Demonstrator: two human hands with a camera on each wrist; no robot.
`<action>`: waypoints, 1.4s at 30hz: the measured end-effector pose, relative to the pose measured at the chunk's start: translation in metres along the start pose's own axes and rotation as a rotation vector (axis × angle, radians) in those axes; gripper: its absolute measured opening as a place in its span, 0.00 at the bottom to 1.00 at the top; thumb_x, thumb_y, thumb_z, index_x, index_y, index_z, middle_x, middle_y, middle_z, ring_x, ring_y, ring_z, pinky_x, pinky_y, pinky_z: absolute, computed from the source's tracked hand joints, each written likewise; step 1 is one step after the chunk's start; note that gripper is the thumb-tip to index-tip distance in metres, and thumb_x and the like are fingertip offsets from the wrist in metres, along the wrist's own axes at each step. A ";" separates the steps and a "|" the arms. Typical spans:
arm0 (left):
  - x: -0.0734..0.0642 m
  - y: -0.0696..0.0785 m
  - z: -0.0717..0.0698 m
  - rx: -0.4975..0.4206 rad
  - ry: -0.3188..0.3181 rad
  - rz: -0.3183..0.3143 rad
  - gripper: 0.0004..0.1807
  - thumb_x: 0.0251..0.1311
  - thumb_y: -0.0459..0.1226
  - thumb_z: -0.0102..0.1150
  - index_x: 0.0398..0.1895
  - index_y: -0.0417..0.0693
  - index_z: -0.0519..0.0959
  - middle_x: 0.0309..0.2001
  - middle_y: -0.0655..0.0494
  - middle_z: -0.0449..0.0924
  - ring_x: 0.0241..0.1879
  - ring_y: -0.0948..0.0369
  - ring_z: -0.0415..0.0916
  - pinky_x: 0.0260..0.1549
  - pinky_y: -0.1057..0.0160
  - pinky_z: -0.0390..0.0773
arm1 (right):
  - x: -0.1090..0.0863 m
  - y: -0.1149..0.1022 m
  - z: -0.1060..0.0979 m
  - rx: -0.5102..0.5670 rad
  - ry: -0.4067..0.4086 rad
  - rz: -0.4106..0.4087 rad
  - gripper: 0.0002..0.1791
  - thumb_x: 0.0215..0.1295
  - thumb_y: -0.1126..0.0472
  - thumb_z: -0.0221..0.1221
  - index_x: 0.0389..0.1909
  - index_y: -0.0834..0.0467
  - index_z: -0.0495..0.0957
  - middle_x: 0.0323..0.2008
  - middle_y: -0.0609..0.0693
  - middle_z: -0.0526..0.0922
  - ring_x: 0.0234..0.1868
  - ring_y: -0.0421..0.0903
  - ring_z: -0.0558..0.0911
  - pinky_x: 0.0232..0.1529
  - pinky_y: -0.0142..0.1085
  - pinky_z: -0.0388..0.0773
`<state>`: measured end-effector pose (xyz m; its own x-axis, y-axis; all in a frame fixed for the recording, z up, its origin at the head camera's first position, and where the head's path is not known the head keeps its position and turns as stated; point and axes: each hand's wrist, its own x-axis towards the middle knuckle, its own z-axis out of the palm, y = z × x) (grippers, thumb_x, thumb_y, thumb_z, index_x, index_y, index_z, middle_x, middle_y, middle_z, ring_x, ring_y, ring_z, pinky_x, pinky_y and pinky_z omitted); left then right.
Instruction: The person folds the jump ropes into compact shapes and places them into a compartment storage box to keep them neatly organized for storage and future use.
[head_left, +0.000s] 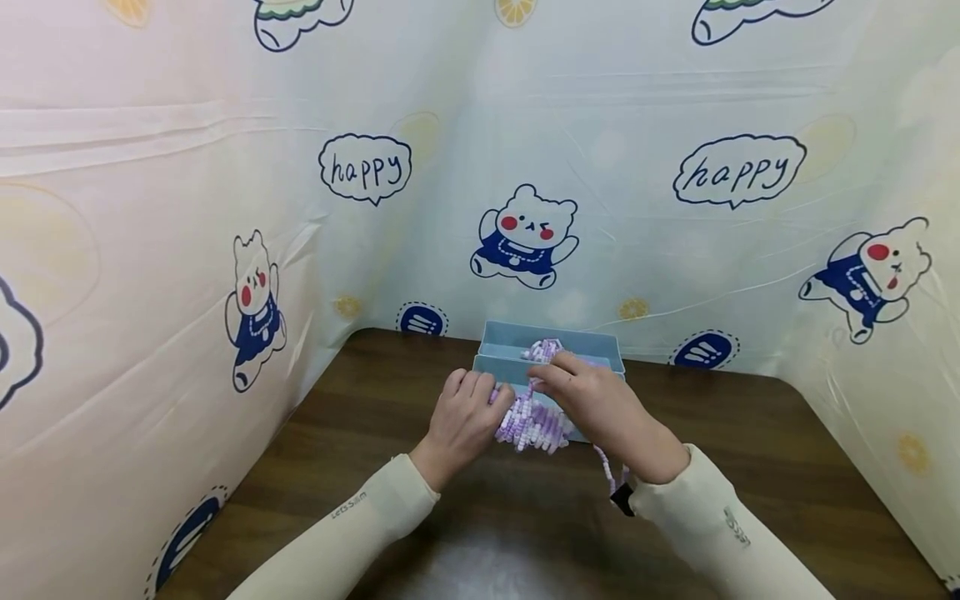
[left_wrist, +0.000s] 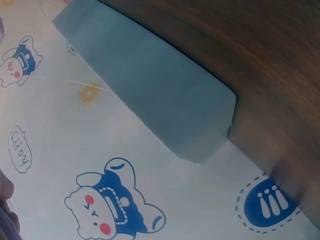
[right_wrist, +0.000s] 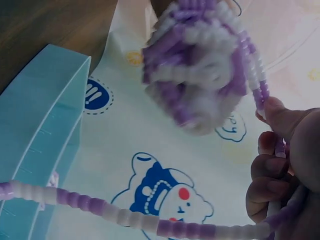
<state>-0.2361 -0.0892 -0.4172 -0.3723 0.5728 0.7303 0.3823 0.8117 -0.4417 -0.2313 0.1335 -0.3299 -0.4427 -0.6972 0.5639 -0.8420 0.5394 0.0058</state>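
Observation:
A bundled beaded rope [head_left: 528, 423] in purple and white hangs below my left hand [head_left: 467, 414], which grips it at its upper left with curled fingers. My right hand [head_left: 600, 408] pinches a strand of the same rope [right_wrist: 259, 90] between thumb and fingers, to the right of the bundle. A loose length [right_wrist: 135, 218] runs out from the right hand across the lower part of the right wrist view. In the left wrist view the bundle is out of sight.
Behind the hands an open light-blue box [head_left: 551, 333] stands on the dark wooden table [head_left: 360, 392]. More purple and white beads [head_left: 543, 348] show inside it. A printed curtain [head_left: 622, 250] closes off the back and both sides.

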 end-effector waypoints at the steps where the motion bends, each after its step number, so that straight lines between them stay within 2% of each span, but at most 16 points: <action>1: 0.000 0.000 -0.001 -0.004 0.005 0.005 0.12 0.56 0.40 0.66 0.39 0.47 0.76 0.32 0.49 0.73 0.33 0.53 0.73 0.38 0.55 0.72 | 0.000 0.002 0.001 0.006 -0.001 0.001 0.18 0.61 0.61 0.66 0.52 0.50 0.80 0.39 0.44 0.78 0.29 0.37 0.79 0.36 0.28 0.79; 9: -0.001 -0.001 -0.005 -0.045 0.032 0.021 0.14 0.55 0.39 0.68 0.41 0.47 0.75 0.34 0.49 0.74 0.35 0.53 0.74 0.39 0.55 0.71 | -0.003 0.014 0.015 0.034 0.015 -0.020 0.16 0.64 0.58 0.63 0.53 0.50 0.81 0.37 0.45 0.77 0.25 0.37 0.73 0.30 0.27 0.76; 14: -0.002 -0.002 -0.007 -0.072 0.040 0.017 0.13 0.55 0.39 0.68 0.41 0.47 0.75 0.35 0.48 0.74 0.36 0.53 0.74 0.40 0.54 0.71 | -0.006 0.021 0.022 0.060 -0.022 0.012 0.18 0.65 0.56 0.62 0.56 0.49 0.80 0.36 0.44 0.75 0.25 0.37 0.70 0.28 0.25 0.74; 21: -0.003 -0.004 -0.007 -0.233 0.022 -0.086 0.20 0.52 0.43 0.72 0.43 0.45 0.75 0.37 0.49 0.74 0.38 0.53 0.73 0.44 0.53 0.69 | -0.012 0.030 0.035 0.115 -0.046 0.058 0.17 0.70 0.55 0.56 0.59 0.48 0.78 0.38 0.43 0.75 0.30 0.38 0.72 0.34 0.30 0.76; 27: -0.005 -0.006 -0.007 -0.252 0.027 -0.095 0.19 0.53 0.42 0.71 0.43 0.45 0.75 0.37 0.49 0.73 0.37 0.53 0.72 0.43 0.53 0.68 | -0.017 0.028 0.045 0.163 -0.070 0.090 0.18 0.75 0.54 0.49 0.62 0.49 0.76 0.38 0.43 0.74 0.31 0.39 0.73 0.33 0.33 0.76; 30: -0.005 -0.005 -0.007 -0.261 0.040 -0.096 0.18 0.53 0.41 0.70 0.42 0.44 0.75 0.37 0.49 0.73 0.38 0.53 0.72 0.43 0.53 0.68 | -0.022 0.026 0.053 0.215 -0.094 0.109 0.20 0.75 0.55 0.49 0.66 0.48 0.71 0.43 0.44 0.77 0.37 0.42 0.79 0.39 0.38 0.79; 32: -0.006 -0.005 -0.006 -0.274 0.051 -0.095 0.17 0.53 0.40 0.70 0.42 0.44 0.75 0.36 0.49 0.73 0.38 0.53 0.72 0.43 0.53 0.69 | -0.025 0.025 0.058 0.266 -0.121 0.123 0.25 0.72 0.54 0.53 0.69 0.46 0.67 0.51 0.46 0.78 0.47 0.45 0.80 0.47 0.42 0.78; 34: -0.006 -0.004 -0.006 -0.288 0.061 -0.094 0.17 0.53 0.39 0.70 0.41 0.44 0.75 0.36 0.50 0.73 0.38 0.53 0.72 0.43 0.53 0.69 | -0.028 0.023 0.063 0.307 -0.151 0.139 0.32 0.68 0.51 0.59 0.72 0.43 0.62 0.58 0.46 0.75 0.56 0.47 0.78 0.53 0.45 0.75; 37: -0.007 -0.002 -0.006 -0.310 0.071 -0.093 0.16 0.54 0.38 0.70 0.41 0.43 0.75 0.36 0.50 0.73 0.38 0.53 0.72 0.42 0.53 0.69 | -0.031 0.021 0.069 0.334 -0.174 0.148 0.41 0.61 0.44 0.64 0.73 0.41 0.58 0.64 0.44 0.71 0.59 0.45 0.75 0.56 0.45 0.73; 40: -0.007 -0.002 -0.006 -0.325 0.070 -0.101 0.16 0.54 0.38 0.70 0.41 0.43 0.75 0.36 0.50 0.73 0.37 0.53 0.72 0.42 0.52 0.69 | -0.031 0.019 0.074 0.357 -0.163 0.132 0.36 0.65 0.46 0.61 0.72 0.40 0.59 0.63 0.40 0.71 0.57 0.41 0.75 0.54 0.43 0.74; 42: -0.006 -0.002 -0.006 -0.331 0.066 -0.114 0.16 0.54 0.37 0.70 0.41 0.43 0.75 0.36 0.50 0.73 0.37 0.53 0.72 0.43 0.52 0.68 | -0.032 0.019 0.078 0.396 -0.148 0.111 0.32 0.67 0.51 0.60 0.70 0.42 0.62 0.62 0.39 0.71 0.57 0.40 0.75 0.55 0.42 0.74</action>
<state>-0.2292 -0.0951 -0.4171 -0.3772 0.4631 0.8021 0.5984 0.7828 -0.1706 -0.2569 0.1291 -0.4126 -0.5526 -0.7209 0.4183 -0.8271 0.4123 -0.3820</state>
